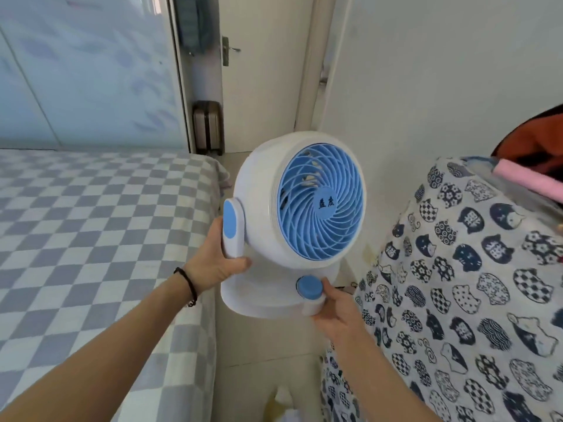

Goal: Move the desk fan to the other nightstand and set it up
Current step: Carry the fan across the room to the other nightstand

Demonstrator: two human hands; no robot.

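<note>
Transport seems to be in the middle: the desk fan (300, 208) is in the air over the narrow floor (262, 354) between two beds, carried by both hands. The left hand (217, 258) grips its side arm, the right hand (333, 312) holds the base corner near the blue knob (310, 287). No nightstand is visible, so placing and setup remain. The checkered bed (91, 239) is left, the cat-print cover (472, 284) right, a door (262, 62) ahead.

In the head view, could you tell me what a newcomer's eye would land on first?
First the white desk fan with its blue grille, held in mid-air at centre: the left hand grips its side arm, the right hand its base by the blue knob. Next, the cat-print cloth at right and the checkered bed at left.
</note>
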